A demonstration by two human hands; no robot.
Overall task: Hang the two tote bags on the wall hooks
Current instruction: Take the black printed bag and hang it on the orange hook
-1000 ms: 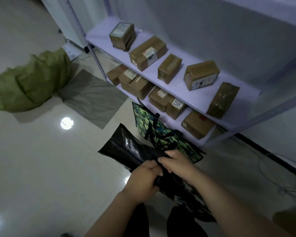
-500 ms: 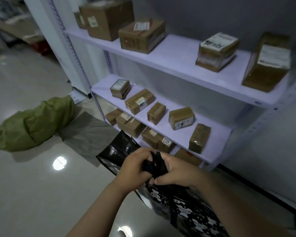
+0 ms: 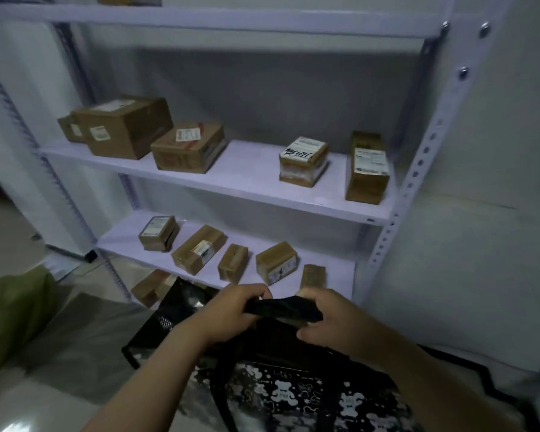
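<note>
A black tote bag (image 3: 296, 397) printed with white bears hangs low in front of me, in front of the shelving. Its black straps (image 3: 282, 310) are bunched and stretched between my two hands. My left hand (image 3: 231, 310) grips the left end of the straps. My right hand (image 3: 334, 319) grips the right end, fingers curled under. A shiny black part of the bag (image 3: 175, 310) sticks out to the left behind my left hand. The green patterned bag and any wall hooks are out of view.
A white metal shelf unit (image 3: 293, 194) stands straight ahead with several taped cardboard boxes (image 3: 125, 126) on its levels. Its perforated upright (image 3: 418, 169) rises at right beside a pale wall (image 3: 487, 213). A green sack (image 3: 10, 313) lies on the floor at left.
My view has tilted upward from the floor to the upper shelves. Both hands have lifted the black bag by its straps and moved apart; the green patterned bag has dropped out of view.
</note>
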